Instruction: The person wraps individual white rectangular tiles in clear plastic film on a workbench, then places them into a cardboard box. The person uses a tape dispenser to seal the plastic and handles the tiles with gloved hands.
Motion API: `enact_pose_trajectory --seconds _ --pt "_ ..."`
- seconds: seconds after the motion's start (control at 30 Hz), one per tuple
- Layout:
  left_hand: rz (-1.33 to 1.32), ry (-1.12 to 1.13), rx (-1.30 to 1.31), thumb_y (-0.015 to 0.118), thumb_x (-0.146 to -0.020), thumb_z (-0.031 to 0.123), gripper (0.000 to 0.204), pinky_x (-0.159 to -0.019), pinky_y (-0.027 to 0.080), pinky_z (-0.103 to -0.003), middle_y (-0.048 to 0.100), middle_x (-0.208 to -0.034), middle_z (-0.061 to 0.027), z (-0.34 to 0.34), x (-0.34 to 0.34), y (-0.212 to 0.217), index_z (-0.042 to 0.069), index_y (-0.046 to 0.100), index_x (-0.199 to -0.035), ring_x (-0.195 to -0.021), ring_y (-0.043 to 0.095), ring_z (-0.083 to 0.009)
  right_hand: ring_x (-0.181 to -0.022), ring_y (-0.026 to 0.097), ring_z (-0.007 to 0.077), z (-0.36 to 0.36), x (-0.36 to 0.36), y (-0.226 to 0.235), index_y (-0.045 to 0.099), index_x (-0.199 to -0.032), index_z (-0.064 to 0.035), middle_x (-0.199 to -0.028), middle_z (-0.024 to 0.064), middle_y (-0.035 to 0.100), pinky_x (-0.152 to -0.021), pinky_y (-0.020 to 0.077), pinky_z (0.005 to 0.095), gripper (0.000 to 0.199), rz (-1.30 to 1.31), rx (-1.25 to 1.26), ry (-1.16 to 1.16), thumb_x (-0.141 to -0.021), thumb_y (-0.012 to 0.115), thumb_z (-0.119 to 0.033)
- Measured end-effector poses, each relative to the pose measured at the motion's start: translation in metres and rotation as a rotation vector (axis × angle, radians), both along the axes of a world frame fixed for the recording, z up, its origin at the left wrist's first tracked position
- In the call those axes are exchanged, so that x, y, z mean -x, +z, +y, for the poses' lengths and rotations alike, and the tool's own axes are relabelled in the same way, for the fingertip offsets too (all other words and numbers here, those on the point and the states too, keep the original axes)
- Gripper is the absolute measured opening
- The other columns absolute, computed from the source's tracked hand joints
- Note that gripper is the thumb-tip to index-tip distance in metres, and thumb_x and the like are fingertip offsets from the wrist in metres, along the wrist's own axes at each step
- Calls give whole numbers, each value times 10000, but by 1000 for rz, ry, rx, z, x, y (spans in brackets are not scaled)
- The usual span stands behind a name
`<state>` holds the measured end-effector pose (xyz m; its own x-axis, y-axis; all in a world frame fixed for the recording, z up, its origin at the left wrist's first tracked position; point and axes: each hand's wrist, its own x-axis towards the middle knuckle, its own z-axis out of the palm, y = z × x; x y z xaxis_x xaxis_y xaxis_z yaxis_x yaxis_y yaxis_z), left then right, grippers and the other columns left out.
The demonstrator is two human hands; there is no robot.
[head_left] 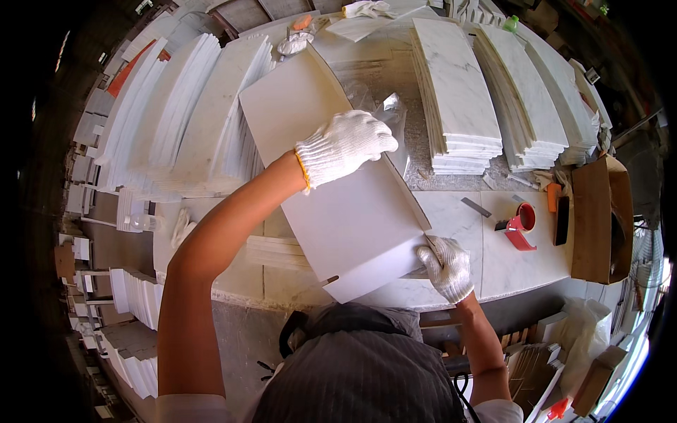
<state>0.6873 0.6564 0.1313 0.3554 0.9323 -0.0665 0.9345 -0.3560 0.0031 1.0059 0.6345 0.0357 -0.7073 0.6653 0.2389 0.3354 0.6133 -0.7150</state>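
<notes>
Left hand (344, 146): wearing a white knit glove with a yellow cuff edge, it is lying across the upper face of the white slab (331, 169); the fingers (377, 137) are curling over the slab's right long edge and gripping it.
Right hand (446, 266): also in a white knit glove, it is sitting at the slab's near right corner; the fingers (431, 255) are closing around that corner and pinching it from the side and below.
White slab: a long, plain white rectangular tile, matte and unveined, is lying tilted on a diagonal from the upper left to the lower right; it is being held above the tabletop (493, 247) between both hands, its near end in front of the person's chest, with a small notch or mark showing at the near left edge.
Tabletop: a pale marble surface with faint grey veining is carrying the work.
Marble stacks (458, 99): piles of veined white tiles are standing at the far right of the tabletop, well apart from the hands.
Leaning tiles (183, 120): rows of white tiles are standing on edge at the left, just beside the slab's far end.
Red tape dispenser (520, 225): it is resting on the tabletop to the right of the right hand, near a dark flat bar (562, 220).
Cardboard box (599, 218): it is sitting at the right edge of the tabletop.
</notes>
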Motion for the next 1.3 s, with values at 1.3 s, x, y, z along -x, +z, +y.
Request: enact_pose_trajectory --seconds 1.3 --pt "-1364 905 142 784 -841 206 594 -976 496 -354 647 -1247 -63 -341 75 -192 76 525 -1359 -1128 605 -182 -673 366 99 78 -66 11 475 -1467 -43 -712 -60 320 -825 381 302 478 1508 1193 233 -1037 445 -250"
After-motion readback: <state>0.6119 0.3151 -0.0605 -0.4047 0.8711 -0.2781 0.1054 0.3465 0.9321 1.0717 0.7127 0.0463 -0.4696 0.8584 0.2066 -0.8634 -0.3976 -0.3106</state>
